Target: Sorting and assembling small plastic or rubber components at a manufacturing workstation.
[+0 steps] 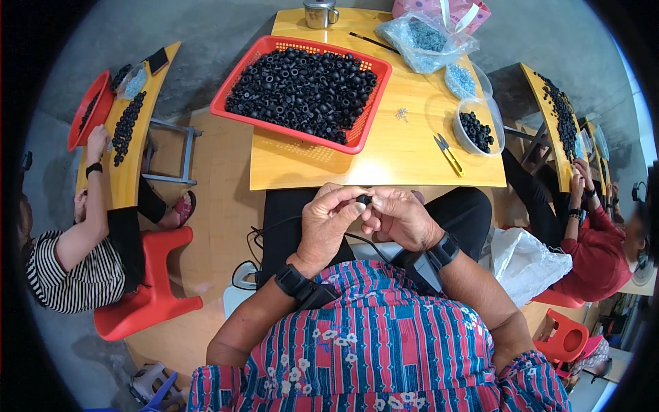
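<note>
My left hand [325, 224] pinches a small black round part [364, 200] between thumb and fingertips, just off the table's near edge and above my lap. The thumb and fingers of my right hand [408, 218] close on the same part from the other side. On the yellow table [288, 168] beyond my hands, a red basket [218, 103] holds many similar black parts [298, 89], some showing round holes. To the right stands a clear tub [500, 141] with more black parts, near yellow-handled thread snips [449, 155] and a few tiny loose bits [401, 115].
Behind the tub are a clear container of pale blue pieces [460, 81] and a plastic bag [425, 44] of them. A metal mug [320, 14] and a black pen-like stick [373, 42] lie farther back. Other people sit at tables left [79, 268] and right [597, 247].
</note>
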`<state>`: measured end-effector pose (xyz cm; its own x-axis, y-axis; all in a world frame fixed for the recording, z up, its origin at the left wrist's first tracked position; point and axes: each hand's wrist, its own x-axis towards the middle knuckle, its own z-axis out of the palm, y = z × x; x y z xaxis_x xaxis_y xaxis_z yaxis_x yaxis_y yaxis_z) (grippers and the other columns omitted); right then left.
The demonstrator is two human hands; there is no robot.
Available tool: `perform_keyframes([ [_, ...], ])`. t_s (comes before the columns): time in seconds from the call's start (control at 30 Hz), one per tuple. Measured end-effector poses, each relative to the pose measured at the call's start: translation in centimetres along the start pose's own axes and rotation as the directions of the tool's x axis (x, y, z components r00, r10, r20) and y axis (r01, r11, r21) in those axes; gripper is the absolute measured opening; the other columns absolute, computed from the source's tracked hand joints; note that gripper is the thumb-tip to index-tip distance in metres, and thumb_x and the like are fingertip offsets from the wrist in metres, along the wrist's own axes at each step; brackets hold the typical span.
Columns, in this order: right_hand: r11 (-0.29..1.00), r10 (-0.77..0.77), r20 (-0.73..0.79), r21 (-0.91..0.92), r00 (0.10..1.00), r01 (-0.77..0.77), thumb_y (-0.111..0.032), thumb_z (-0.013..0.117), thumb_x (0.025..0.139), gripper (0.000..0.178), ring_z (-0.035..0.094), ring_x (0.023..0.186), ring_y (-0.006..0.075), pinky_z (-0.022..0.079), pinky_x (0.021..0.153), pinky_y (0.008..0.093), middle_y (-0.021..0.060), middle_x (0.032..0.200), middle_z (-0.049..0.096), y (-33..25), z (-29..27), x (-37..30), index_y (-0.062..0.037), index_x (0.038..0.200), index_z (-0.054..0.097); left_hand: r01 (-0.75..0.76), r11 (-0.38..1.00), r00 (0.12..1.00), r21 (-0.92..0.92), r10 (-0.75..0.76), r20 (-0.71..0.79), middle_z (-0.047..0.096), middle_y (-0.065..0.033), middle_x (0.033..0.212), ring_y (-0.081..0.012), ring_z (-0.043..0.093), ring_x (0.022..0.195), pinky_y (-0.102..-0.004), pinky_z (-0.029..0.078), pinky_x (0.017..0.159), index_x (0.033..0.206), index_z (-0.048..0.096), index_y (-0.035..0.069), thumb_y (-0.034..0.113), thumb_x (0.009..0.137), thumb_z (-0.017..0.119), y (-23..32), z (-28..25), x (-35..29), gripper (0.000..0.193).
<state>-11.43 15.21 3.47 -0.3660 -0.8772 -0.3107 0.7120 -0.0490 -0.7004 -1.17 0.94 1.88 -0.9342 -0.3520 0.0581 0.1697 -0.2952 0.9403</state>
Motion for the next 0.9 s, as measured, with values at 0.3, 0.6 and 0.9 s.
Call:
perform_keyframes([
  [0.3,0.992,-0.021,-0.020,-0.124,1.000,0.019,-0.025,0.059,0.094,0.022,0.052,0.067,0.0075,0.050,0.068,0.0246,-0.0020,0.073,0.054,-0.4,0.4,0.1,-0.0033,0.093,0.062,0.027,0.994,0.996,-0.107,-0.018,0.082,0.058,-0.0058,0.104,-0.0119,0.063,0.084,-0.0243,0.057,0.074,0.111,0.063,-0.003,-0.002,0.090,0.060,0.6,0.1,-0.1,0.021],
  [0.6,0.870,-0.102,-0.026,-0.487,0.994,0.077,-0.017,0.060,0.093,0.016,0.056,0.066,0.0064,0.048,0.062,0.0213,-0.0005,0.077,0.059,-1.6,1.1,-0.8,-0.0010,0.096,0.062,0.036,0.999,0.988,0.000,-0.035,0.149,0.056,-0.0056,0.107,-0.0103,0.057,0.095,-0.0250,0.053,0.084,0.121,0.060,-0.002,-0.002,0.088,0.063,0.7,-0.5,-0.1,0.033],
  [0.9,0.498,-0.311,0.103,-0.829,0.945,0.254,-0.017,0.061,0.091,0.022,0.060,0.078,0.0155,0.049,0.071,0.0280,0.0074,0.085,0.061,-1.9,2.2,-1.4,-0.0004,0.105,0.060,0.110,0.994,0.971,-0.002,-0.107,0.214,0.051,-0.0039,0.114,-0.0095,0.050,0.101,-0.0246,0.045,0.090,0.138,0.044,-0.004,0.024,0.087,0.072,0.2,-0.7,-0.4,0.064],
])
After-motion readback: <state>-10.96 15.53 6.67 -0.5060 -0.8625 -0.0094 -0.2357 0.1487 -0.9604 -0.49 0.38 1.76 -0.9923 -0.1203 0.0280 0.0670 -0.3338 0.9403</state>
